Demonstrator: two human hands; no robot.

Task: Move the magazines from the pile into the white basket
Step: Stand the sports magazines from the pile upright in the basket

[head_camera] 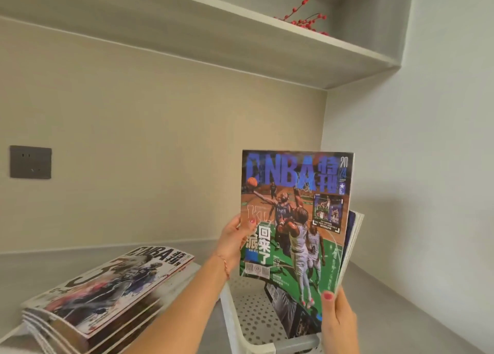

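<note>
I hold a basketball magazine (294,220) with a blue title and green court cover upright above the white basket (248,313). My left hand (232,244) grips its left edge. My right hand (338,319) grips its lower right corner. The basket is perforated plastic and stands on the counter at the lower middle. Other magazines (350,241) stand upright in it behind the held one, and one leans lower in front. The pile of magazines (101,292) lies flat at the lower left, its top cover black, white and red.
The grey counter (401,300) runs into a corner of walls at the right. A dark wall socket (30,162) sits at the left. A shelf (240,46) overhead carries a red berry sprig (304,16).
</note>
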